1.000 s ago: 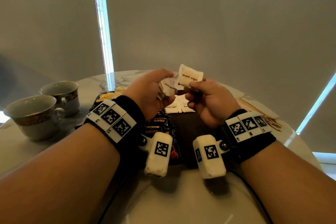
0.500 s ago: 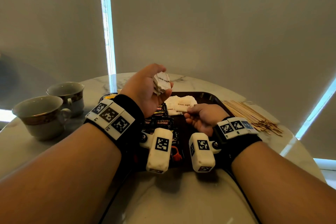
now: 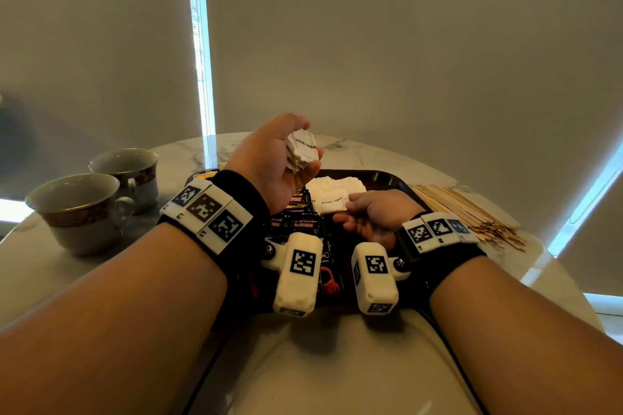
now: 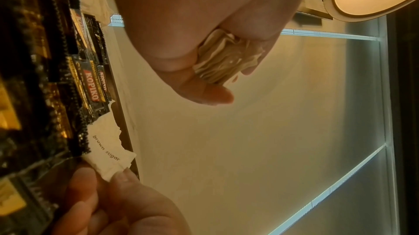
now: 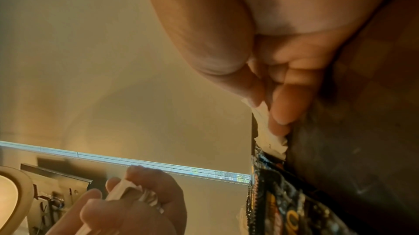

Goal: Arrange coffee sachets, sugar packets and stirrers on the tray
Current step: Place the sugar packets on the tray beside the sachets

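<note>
A dark tray (image 3: 387, 177) lies on the round marble table. Black Kopiko coffee sachets (image 3: 298, 222) fill its left part, and white brown sugar packets (image 3: 340, 186) lie at its far middle. My left hand (image 3: 296, 158) is raised above the tray and grips a stack of sugar packets (image 3: 303, 150) (image 4: 224, 59) (image 5: 136, 196). My right hand (image 3: 354, 209) is low over the tray and pinches one sugar packet (image 3: 332, 204) (image 4: 108, 151) (image 5: 269, 136) by its edge, beside the coffee sachets. Wooden stirrers (image 3: 468, 209) lie in a loose pile on the table right of the tray.
Two gold-rimmed teacups (image 3: 81, 209) (image 3: 129, 172) stand on the table at the left. The table's near edge runs under my forearms. Grey window blinds hang behind the table.
My right hand has come down from beside the left hand to the tray with one sugar packet. The left hand stays raised, holding the rest of the stack.
</note>
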